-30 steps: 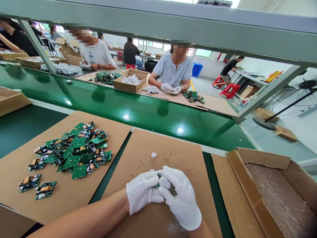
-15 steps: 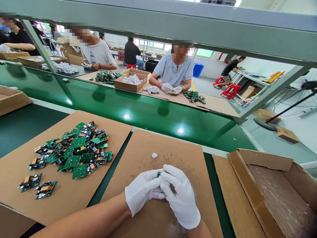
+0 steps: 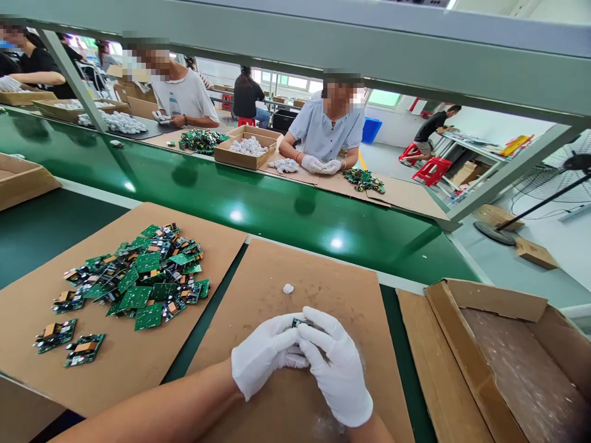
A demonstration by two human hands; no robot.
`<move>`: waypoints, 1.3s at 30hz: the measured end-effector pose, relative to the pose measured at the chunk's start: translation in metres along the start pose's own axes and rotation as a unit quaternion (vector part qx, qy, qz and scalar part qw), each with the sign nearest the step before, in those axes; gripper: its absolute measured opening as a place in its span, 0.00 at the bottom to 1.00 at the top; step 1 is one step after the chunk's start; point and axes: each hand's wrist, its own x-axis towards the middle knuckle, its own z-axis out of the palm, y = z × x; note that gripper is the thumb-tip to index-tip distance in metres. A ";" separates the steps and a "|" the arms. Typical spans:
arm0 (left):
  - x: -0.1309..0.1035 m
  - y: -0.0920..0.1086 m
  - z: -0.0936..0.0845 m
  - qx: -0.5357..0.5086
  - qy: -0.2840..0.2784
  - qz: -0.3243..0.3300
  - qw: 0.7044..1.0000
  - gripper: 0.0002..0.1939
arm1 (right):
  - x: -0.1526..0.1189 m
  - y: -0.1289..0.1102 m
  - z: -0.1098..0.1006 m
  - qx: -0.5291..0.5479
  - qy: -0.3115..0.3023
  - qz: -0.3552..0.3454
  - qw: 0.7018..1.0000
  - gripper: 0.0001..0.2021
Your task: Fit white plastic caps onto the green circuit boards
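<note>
Between my white-gloved hands is a small green circuit board point(image 3: 299, 322), mostly covered by the fingers. My left hand point(image 3: 264, 351) is closed round its left side. My right hand point(image 3: 336, 363) is closed on it from the right, fingertips meeting those of the left. Just beyond my hands a small white lump point(image 3: 288, 288) lies on the brown cardboard sheet point(image 3: 258, 277). To the left, a pile of circuit boards point(image 3: 148, 263) with parts on them covers part of another cardboard sheet point(image 3: 203, 224); two boards lie apart at its near edge.
A shallow cardboard box point(image 3: 498, 298) stands at the right. The green conveyor belt point(image 3: 286, 206) runs across beyond the cardboard, with a grey beam point(image 3: 295, 52) overhead. Across it, a gloved person point(image 3: 325, 132) sits by boards and a box of white pieces point(image 3: 240, 159). A fan point(image 3: 577, 163) stands far right.
A little more of the circuit board shows between my fingers. My hands have barely moved. Across the belt, a white piece has shifted slightly left along it.
</note>
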 end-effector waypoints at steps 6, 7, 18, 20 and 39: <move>0.002 -0.006 -0.006 0.023 0.052 -0.011 0.998 0.16 | 0.002 -0.008 0.002 0.163 -0.055 0.155 0.973 0.18; 0.003 -0.006 -0.006 0.029 0.058 -0.012 0.998 0.16 | 0.002 -0.009 0.003 0.186 -0.056 0.192 0.962 0.21; 0.002 -0.007 -0.004 0.048 0.026 -0.018 0.998 0.15 | 0.009 -0.019 -0.002 0.276 -0.097 0.296 0.909 0.23; 0.001 -0.005 -0.003 0.065 0.033 -0.017 0.997 0.16 | 0.008 -0.018 -0.003 0.272 -0.087 0.284 0.915 0.20; 0.005 -0.014 -0.007 0.066 0.058 -0.011 0.996 0.12 | 0.011 -0.019 0.003 0.241 -0.125 0.246 0.931 0.17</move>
